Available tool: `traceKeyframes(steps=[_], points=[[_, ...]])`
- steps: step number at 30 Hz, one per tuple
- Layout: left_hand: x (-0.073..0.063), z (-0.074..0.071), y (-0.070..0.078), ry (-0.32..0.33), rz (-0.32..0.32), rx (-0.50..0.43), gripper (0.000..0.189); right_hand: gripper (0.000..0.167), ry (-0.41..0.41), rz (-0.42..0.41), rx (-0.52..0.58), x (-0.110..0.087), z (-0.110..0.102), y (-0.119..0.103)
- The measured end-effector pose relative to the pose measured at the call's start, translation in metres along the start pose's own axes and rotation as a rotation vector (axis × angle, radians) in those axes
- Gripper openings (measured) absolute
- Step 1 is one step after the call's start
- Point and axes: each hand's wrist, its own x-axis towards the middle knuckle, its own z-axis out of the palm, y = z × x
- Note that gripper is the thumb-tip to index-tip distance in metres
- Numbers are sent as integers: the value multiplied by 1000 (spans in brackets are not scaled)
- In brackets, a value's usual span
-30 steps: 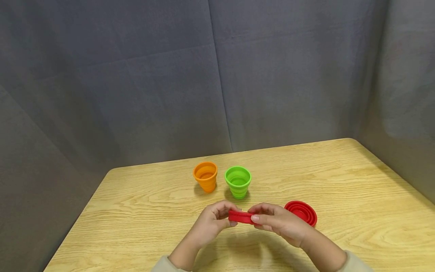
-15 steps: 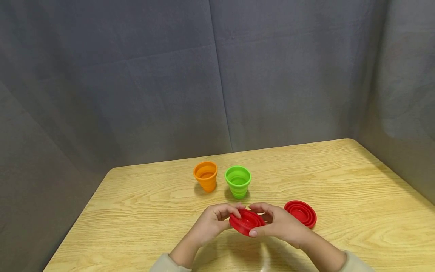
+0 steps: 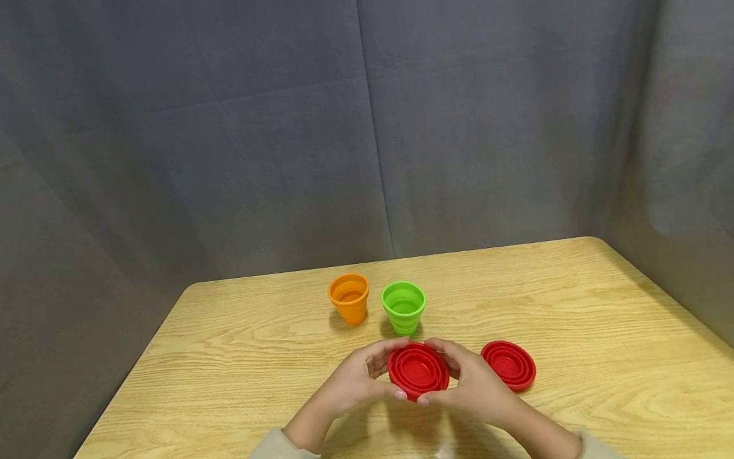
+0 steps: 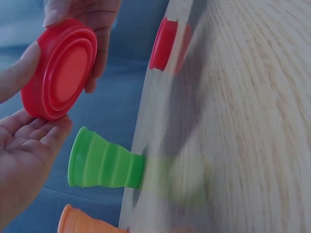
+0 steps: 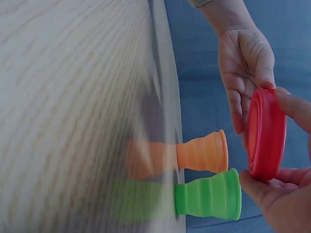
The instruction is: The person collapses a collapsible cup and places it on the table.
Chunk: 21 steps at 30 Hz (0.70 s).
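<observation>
Both hands grip a flat, folded red collapsible cup (image 3: 417,368) above the table, its ringed face turned up toward the head camera. My left hand (image 3: 357,379) pinches its left rim, thumb at the near edge and fingers at the far side. On the opposite rim, my right hand (image 3: 474,382) holds it the same way. In the left wrist view the stepped underside of the held cup (image 4: 73,73) shows. The right wrist view has the cup (image 5: 272,136) nearly edge-on. Just beyond the hands stands an extended green collapsible cup (image 3: 404,309).
An extended orange collapsible cup (image 3: 350,299) stands left of the green one. A second folded red cup (image 3: 508,365) lies on the wooden table (image 3: 229,370), right of the right hand. Grey curtains (image 3: 258,140) hang behind and along the sides.
The held red cup has tilted from edge-on to showing its ringed face to the head camera. Both thumbs have shifted to its near rim. The other cups stay put.
</observation>
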Motion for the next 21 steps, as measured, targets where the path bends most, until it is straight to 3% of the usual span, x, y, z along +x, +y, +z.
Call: traceKeyframes(steps=[9, 16, 21], points=[[3, 1, -4, 41, -42, -39, 66, 80, -10, -55, -21, 1, 4, 5], [7, -6, -10, 38, -52, -39, 65, 76, 33, 12, 19, 4, 5, 8], [6, -18, -11, 112, -41, 18, 65, 78, 48, 82, 32, 7, 6, 12]])
